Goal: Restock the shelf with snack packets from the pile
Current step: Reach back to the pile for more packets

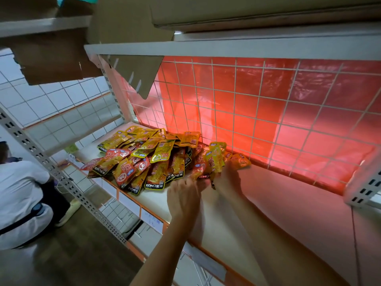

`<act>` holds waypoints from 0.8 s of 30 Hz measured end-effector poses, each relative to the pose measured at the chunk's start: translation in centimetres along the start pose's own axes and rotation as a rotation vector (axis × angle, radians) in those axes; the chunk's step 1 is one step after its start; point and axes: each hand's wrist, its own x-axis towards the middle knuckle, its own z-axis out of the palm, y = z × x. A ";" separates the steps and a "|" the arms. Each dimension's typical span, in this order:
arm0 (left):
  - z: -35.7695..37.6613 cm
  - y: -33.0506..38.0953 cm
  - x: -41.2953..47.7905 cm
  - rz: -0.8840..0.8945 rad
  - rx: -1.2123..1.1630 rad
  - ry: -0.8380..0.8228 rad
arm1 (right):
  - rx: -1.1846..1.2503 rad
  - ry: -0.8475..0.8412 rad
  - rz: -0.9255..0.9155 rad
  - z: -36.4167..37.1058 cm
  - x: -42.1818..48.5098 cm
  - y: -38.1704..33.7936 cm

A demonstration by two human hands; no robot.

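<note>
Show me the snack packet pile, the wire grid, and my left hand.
Pile of yellow and red snack packets [161,153], head view, mid-pile packet.
White wire grid panel [256,112], head view, its middle.
Left hand [183,200], head view, its back.

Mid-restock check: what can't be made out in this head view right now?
Head view, left hand and right hand: fingers blurred and buried among the snack packets, so grip unclear.
Head view, shelf-edge labels: too small to read.
Head view, person in white: cut off by the left edge.
</note>
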 end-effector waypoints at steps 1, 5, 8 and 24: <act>-0.1 0.3 0.0 0.009 -0.060 0.003 | 0.048 -0.005 -0.017 -0.1 -0.6 0.0; -0.6 2.4 -0.8 0.028 -0.193 0.045 | 0.215 -0.021 -0.094 -0.3 -3.0 0.6; -0.7 3.9 -1.8 0.060 -0.237 0.060 | 0.292 0.022 -0.067 -0.6 -4.0 1.3; -0.9 10.1 -4.1 -0.123 -0.945 -0.225 | 0.436 0.195 -0.041 -9.8 -8.8 9.4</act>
